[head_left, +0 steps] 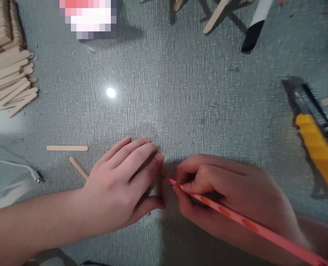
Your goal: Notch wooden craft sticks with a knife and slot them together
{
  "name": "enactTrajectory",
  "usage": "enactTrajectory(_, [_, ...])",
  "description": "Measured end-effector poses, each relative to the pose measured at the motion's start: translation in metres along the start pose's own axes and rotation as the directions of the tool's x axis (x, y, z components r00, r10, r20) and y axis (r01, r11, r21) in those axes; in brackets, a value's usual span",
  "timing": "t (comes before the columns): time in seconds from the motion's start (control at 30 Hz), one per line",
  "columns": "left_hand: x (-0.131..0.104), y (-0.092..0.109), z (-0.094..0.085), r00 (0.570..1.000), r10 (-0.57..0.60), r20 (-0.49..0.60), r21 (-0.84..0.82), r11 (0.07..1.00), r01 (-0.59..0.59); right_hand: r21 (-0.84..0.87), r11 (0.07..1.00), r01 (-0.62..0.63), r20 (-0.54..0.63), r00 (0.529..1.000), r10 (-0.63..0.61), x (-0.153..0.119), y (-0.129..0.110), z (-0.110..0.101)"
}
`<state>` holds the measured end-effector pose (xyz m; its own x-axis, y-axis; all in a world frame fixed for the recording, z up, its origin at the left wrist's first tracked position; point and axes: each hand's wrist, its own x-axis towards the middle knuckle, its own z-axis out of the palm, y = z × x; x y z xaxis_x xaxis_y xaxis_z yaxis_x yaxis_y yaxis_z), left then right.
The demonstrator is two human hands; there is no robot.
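My left hand (122,181) lies low over the table, its thumb and index finger gripping the two ends of a wooden craft stick (161,184). Much of that stick is hidden under the fingers. In my right hand (230,192) is a pink pencil with orange dots (225,212), held in a writing grip. Its dark tip meets or nearly meets the stick's right edge. Left of my left hand rests a loose craft stick (67,148). Another stick (78,167) lies slanted and runs partly under that hand.
Stacked craft sticks (12,77) fill the upper left. A white cable (22,164) lies at the left edge. On the right is a yellow utility knife (316,151). A white tube with a black end (256,27) and more sticks (215,18) lie at the top, near a pixelated object (90,16).
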<state>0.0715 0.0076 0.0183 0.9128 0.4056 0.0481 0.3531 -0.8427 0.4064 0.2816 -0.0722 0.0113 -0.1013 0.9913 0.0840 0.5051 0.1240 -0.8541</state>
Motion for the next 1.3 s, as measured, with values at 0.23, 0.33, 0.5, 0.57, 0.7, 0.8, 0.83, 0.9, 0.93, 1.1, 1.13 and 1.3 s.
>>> enactTrajectory(0.23, [0.002,0.0005,-0.0008,1.0,0.006,-0.02,0.027,1.0,-0.005,-0.015,1.0,0.004,0.011,1.0,-0.004,0.0004,-0.0001,0.0007])
enactTrajectory(0.33, [0.0023,0.0001,0.0,1.0,0.007,-0.024,0.029,1.0,-0.006,-0.005,1.0,0.005,0.012,1.0,-0.005,0.0006,-0.0012,-0.0001])
enactTrajectory(0.5, [0.001,-0.0002,0.0006,1.0,0.005,-0.028,0.017,1.0,-0.005,-0.003,1.0,-0.005,0.019,1.0,0.005,-0.0001,-0.002,-0.0016])
enactTrajectory(0.57, [0.0005,-0.0002,0.0006,1.0,0.004,-0.029,0.014,1.0,-0.004,0.013,1.0,-0.001,0.017,1.0,0.001,-0.0003,-0.0018,-0.0016])
enactTrajectory(0.7, [-0.0007,-0.0004,0.0004,1.0,0.003,-0.024,0.01,1.0,-0.003,0.013,1.0,0.005,0.009,1.0,-0.005,-0.0001,-0.001,-0.0006])
enactTrajectory(0.8, [-0.001,-0.0006,0.0004,1.0,0.003,-0.015,0.011,1.0,-0.003,-0.005,1.0,0.013,0.007,1.0,-0.013,0.0005,-0.0012,-0.0008])
enactTrajectory(0.83, [-0.001,-0.0005,0.0003,1.0,0.005,-0.015,0.013,1.0,-0.005,-0.007,1.0,0.011,0.005,1.0,-0.011,0.0007,-0.0014,-0.0012])
enactTrajectory(0.9, [-0.0005,-0.0004,0.0002,1.0,0.007,-0.014,0.018,1.0,-0.007,-0.008,1.0,0.008,0.003,1.0,-0.008,0.0009,-0.0016,-0.0019])
enactTrajectory(0.93, [-0.0002,-0.0003,0.0001,1.0,0.009,-0.017,0.02,1.0,-0.008,-0.009,1.0,0.008,0.004,1.0,-0.008,0.001,-0.0016,-0.002])
enactTrajectory(1.1, [0.0025,0.0006,-0.0006,1.0,0.012,-0.018,0.022,1.0,-0.011,-0.016,1.0,0.014,-0.002,1.0,-0.014,0.0009,0.0001,0.0012])
enactTrajectory(1.13, [0.003,0.0008,-0.0009,1.0,0.009,-0.014,0.02,1.0,-0.008,-0.015,1.0,0.009,-0.005,1.0,-0.009,0.0007,0.0005,0.0021])
enactTrajectory(1.3, [0.0048,0.0021,-0.0025,1.0,-0.01,0.007,0.01,1.0,0.01,-0.002,1.0,-0.009,0.001,1.0,0.009,-0.0011,-0.0003,0.0032])
